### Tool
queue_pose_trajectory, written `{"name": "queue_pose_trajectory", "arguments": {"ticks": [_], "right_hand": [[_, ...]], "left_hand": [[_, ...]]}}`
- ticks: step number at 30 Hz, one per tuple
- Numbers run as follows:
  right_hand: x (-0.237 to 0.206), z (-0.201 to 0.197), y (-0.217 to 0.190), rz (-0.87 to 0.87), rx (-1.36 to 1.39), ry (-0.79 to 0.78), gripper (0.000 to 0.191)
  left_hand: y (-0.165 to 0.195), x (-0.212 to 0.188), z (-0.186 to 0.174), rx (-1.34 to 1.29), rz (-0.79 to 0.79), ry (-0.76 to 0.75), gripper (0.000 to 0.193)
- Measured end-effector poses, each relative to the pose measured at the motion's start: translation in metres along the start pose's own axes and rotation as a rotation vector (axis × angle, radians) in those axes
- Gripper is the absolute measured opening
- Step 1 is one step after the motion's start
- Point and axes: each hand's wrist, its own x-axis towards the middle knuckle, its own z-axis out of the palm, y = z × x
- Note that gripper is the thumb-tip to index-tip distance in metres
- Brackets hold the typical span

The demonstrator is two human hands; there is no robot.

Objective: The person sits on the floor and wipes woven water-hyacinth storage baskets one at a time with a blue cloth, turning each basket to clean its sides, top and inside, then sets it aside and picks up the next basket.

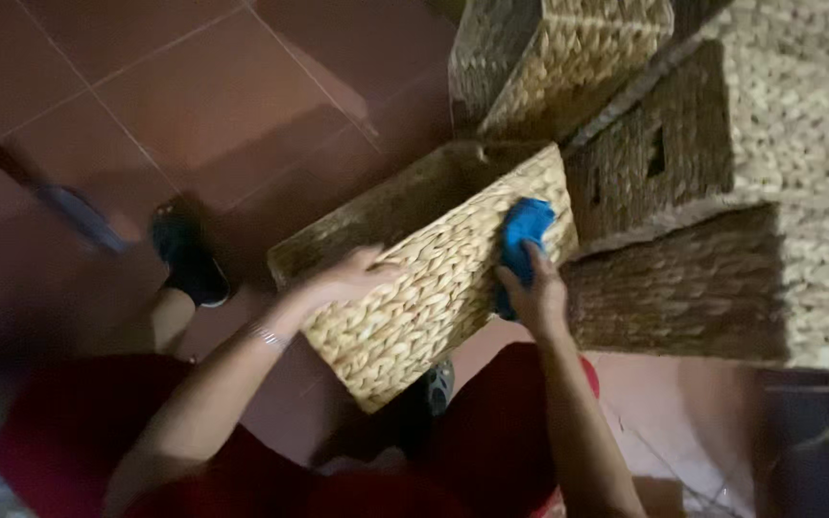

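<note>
basket [424, 278] base hidden; right hand [537, 293] presses cloth [524, 238]

Tan woven basket [434, 278], blue cloth [524, 230], reddish-brown floor tiles [194, 96]
</note>
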Motion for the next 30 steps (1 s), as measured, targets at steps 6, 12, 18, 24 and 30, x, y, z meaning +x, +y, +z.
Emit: {"name": "queue_pose_trajectory", "arguments": {"ticks": [6,12,18,24,30], "right_hand": [[-0.009,0.026,0.003,0.110,-0.102,-0.112,0.062],[-0.061,0.052,-0.063,-0.047,-0.161,-0.413,0.051],[-0.130,0.044,-0.130,-0.802,0.098,-0.275,0.055],[0.005,0.045,-0.036,-0.426,-0.230,0.044,0.048],[0.045,0.071,0.002,-0.023,-0.391,0.168,0.051]], "left_hand": [[-0.038,-0.071,0.008,0.012,-0.042,0.230,0.053],[-0.028,-0.112,0.002,0.179,-0.128,0.578,0.055],[0.000,-0.121,-0.008,0.349,-0.120,0.756,0.059],[0.000,-0.158,-0.033,0.219,-0.417,0.601,0.045],[-0.026,-0.159,-0.035,0.223,-0.288,0.738,0.061]]}}
